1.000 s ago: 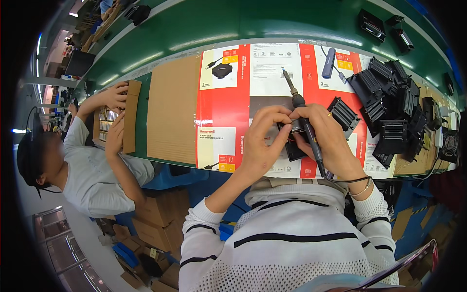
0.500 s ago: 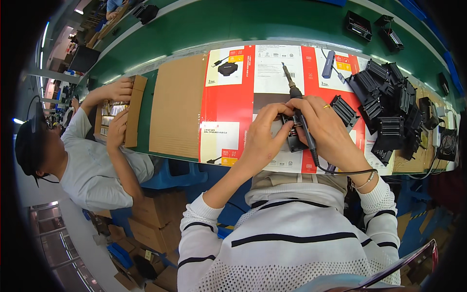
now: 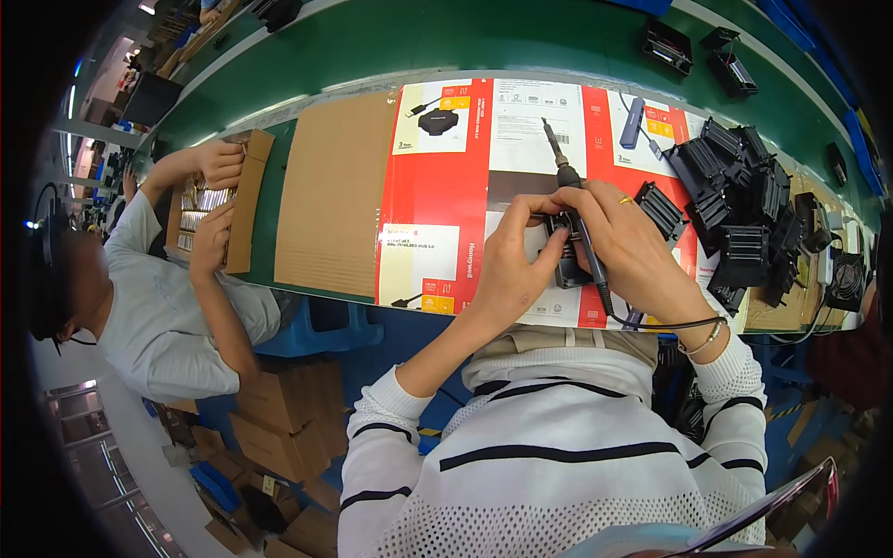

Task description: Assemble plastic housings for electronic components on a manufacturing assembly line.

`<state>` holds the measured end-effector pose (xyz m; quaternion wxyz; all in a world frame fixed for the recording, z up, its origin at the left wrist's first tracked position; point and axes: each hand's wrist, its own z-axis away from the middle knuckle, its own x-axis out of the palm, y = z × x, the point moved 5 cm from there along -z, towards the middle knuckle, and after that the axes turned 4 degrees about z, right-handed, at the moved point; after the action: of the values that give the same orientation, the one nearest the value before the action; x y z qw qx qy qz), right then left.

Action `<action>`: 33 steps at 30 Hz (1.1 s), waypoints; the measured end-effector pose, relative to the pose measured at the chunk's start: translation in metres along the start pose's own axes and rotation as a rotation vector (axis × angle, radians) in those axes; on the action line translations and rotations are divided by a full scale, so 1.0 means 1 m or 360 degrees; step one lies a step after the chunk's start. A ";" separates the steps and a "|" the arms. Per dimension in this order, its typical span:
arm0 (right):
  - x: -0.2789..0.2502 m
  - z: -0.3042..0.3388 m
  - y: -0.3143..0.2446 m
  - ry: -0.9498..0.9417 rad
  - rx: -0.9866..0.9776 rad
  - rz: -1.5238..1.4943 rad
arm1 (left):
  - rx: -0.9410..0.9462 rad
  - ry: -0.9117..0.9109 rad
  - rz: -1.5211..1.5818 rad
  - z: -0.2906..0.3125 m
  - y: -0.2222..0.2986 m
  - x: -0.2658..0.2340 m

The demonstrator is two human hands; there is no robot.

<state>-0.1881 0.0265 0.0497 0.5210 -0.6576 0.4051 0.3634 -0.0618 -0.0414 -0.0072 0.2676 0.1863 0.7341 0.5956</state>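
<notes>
My left hand is closed on a small black plastic case, thumb and fingertips pinching its far end. My right hand reaches the same case with its fingertips. A soldering iron with a black handle lies along that hand, held in its fingers, its metal tip pointing away from me over the printed cardboard. The cord runs back past my right wrist. My fingers hide the case's far end and whatever small piece may be there. One similar black case lies just right of my right hand.
Flattened cardboard and red-and-white printed card cover the green bench. A pile of black cases stands right, beside a coiled black cord. More cases lie beyond. At left, a co-worker handles a cardboard box.
The whole view has shifted slightly. My fingers have moved a little at the far end of the black case, and both hands keep their hold.
</notes>
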 end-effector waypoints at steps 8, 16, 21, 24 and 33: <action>0.005 -0.002 0.006 -0.0049 0.0004 0.0028 | 0.0132 0.0092 -0.0075 0.004 0.000 0.004; 0.004 -0.003 0.006 0.0035 -0.0094 0.0055 | 0.0144 0.0102 -0.0099 0.007 0.002 0.007; 0.003 -0.003 0.007 0.0059 -0.0083 0.0108 | 0.0074 0.0065 -0.0022 0.003 0.003 0.012; 0.005 -0.003 0.010 0.0021 -0.0050 0.0087 | 0.0107 0.0104 0.0015 0.004 0.001 0.013; -0.011 0.005 0.013 0.0061 -0.0101 -0.0161 | 0.0062 0.0103 0.0088 0.001 -0.004 0.013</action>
<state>-0.2050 0.0315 0.0535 0.5098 -0.7002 0.3695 0.3367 -0.0716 -0.0334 -0.0131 0.2233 0.1924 0.7485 0.5940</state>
